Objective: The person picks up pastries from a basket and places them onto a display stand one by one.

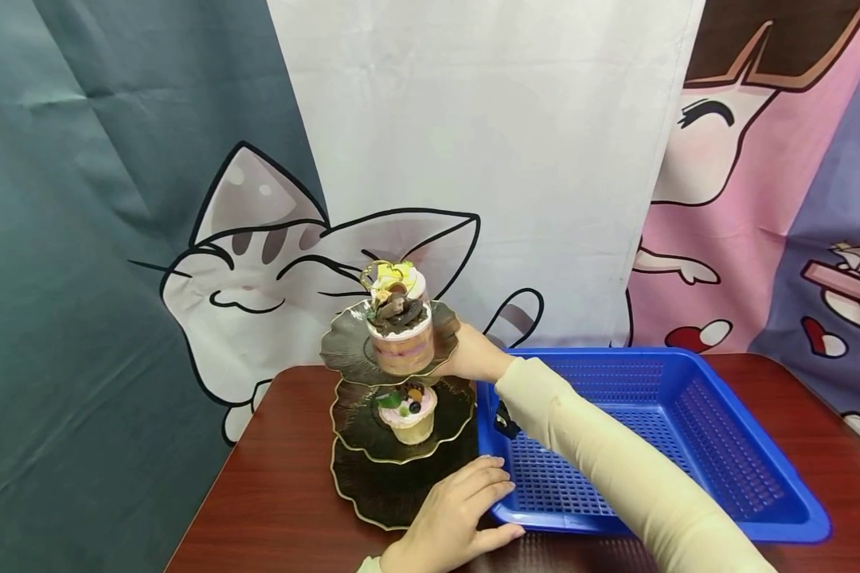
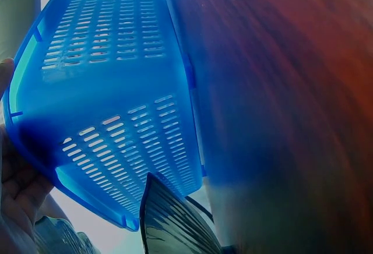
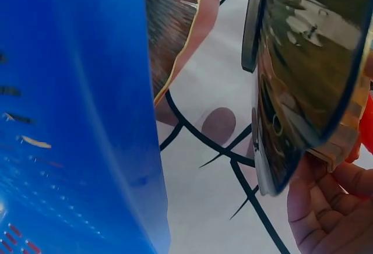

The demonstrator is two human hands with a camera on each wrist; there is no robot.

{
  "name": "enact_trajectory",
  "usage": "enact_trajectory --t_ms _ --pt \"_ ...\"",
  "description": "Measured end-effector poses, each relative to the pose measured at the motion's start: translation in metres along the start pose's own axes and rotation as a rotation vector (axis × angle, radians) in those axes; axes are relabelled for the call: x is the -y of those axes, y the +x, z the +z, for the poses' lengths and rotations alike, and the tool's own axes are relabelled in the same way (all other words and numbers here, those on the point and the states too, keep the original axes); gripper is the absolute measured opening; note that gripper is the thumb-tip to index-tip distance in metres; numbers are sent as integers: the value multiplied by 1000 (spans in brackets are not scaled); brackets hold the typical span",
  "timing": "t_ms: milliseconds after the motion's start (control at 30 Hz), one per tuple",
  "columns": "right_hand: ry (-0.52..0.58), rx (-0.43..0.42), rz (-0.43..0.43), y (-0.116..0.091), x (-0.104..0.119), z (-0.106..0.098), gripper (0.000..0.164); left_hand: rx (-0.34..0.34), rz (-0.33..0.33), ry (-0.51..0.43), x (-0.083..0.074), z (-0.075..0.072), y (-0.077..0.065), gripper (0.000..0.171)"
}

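A three-tier dessert stand with dark, gold-rimmed scalloped plates holds a layered cake with chocolate topping (image 1: 401, 338) on the top plate (image 1: 344, 342). A yellow-topped cake (image 1: 399, 274) stands behind it, partly hidden. On the middle plate sits a fruit-topped cupcake (image 1: 408, 414). My right hand (image 1: 469, 354) reaches behind the top plate, its fingers hidden in the head view. In the right wrist view, its fingers (image 3: 332, 201) curl at a cake's ridged base (image 3: 344, 137). My left hand (image 1: 455, 513) grips the near-left corner of a blue plastic basket (image 1: 806, 509).
The basket stands on the reddish-brown table (image 1: 258, 477), right beside the stand's plates. A small black object (image 1: 505, 422) shows at the basket's left side, below my right sleeve. Behind the table hangs a cartoon-printed curtain (image 1: 509, 159).
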State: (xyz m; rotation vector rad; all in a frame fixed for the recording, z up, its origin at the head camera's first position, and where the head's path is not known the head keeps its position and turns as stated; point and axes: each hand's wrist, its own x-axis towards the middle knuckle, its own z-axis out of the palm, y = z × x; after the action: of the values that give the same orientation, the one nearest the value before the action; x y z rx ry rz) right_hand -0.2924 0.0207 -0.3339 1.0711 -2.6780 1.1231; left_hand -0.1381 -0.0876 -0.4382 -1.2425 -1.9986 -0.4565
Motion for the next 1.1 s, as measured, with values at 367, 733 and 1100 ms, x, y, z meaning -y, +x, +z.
enact_trajectory --t_ms 367,733,1100 --pt "98 -4 -203 3 1 5 64 8 -2 -1 0 -1 1 38" --pt "67 38 -152 1 1 2 63 14 -9 -2 -1 -1 1 38" --pt "-7 73 -13 -2 0 -2 61 15 -13 3 -1 -1 1 38"
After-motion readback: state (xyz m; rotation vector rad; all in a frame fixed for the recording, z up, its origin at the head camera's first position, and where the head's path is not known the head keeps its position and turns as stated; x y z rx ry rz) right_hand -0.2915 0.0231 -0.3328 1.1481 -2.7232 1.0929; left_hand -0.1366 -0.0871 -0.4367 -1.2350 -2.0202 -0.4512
